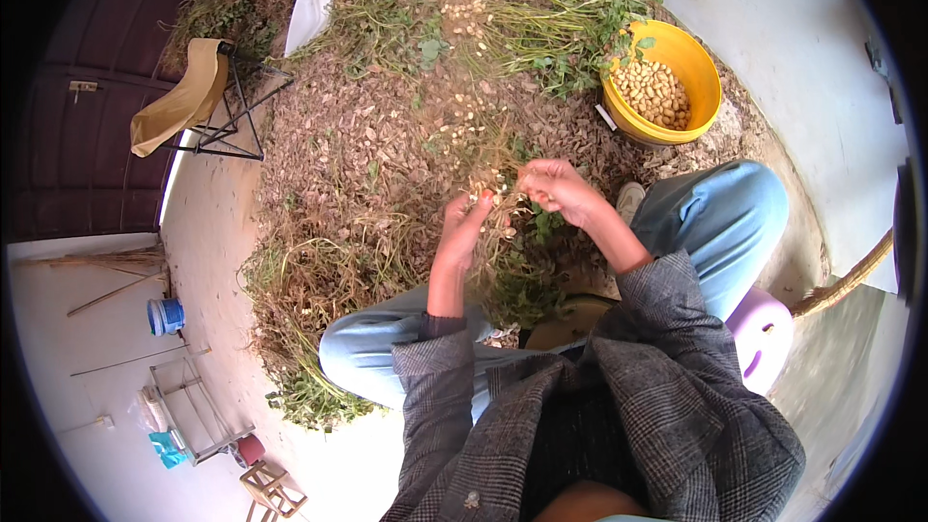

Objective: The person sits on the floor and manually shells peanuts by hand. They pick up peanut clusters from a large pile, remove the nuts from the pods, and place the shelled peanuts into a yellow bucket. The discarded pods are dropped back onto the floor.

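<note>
Between my knees I hold a pulled peanut plant, its roots and pale pods up at my fingers and its green leaves hanging down toward my lap. My left hand grips the stems just below the pods, thumb on top. Beside it on the right, my right hand has its fingers curled at the roots; it is slightly blurred, and whether a pod sits in its fingertips is hidden. Beyond my right knee stands a yellow bucket partly filled with peanuts in their shells.
Peanut plants with green stems lie heaped ahead, loose pods among them. Dry leaves cover the floor. A tan folding chair stands at left, near a white basin. A pile of stripped-looking vines lies by my left knee.
</note>
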The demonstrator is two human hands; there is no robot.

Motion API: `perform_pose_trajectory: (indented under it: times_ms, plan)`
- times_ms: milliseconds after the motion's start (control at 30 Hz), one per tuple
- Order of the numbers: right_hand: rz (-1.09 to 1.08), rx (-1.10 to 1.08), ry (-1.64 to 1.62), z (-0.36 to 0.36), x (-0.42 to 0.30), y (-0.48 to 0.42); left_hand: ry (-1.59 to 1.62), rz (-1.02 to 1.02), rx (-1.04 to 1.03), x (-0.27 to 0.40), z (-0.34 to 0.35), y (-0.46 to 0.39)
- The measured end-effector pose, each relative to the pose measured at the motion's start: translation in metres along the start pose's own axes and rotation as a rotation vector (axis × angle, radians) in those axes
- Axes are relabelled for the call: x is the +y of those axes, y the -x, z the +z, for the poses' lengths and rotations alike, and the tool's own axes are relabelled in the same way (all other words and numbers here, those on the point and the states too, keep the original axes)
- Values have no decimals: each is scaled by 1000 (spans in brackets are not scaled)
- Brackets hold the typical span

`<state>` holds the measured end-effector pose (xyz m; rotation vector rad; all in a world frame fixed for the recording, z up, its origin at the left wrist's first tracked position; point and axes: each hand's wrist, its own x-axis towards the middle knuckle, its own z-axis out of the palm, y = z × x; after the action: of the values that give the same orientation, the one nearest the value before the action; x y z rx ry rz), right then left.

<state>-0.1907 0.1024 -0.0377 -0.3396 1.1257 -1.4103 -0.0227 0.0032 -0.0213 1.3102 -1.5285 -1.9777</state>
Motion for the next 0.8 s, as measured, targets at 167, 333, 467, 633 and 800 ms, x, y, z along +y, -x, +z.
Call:
perform_pose_trajectory:
  times_ms: [167,333,467,633,800]
  plan:
    - [30,-136,146,-4,-7,8,-28,96,-282,2,-2,-1]
    - [-96,-281,464,-13,-9,2,-288,245,-222,0,7,2]
    - [-77,-311,383,-18,1,-3,-385,356,-117,-7,14,2]
    - [208,-308,151,-28,4,-6,-552,360,-46,-3,19,3]
    - [238,-332,158,-30,2,-6,-588,274,-65,-2,21,8]
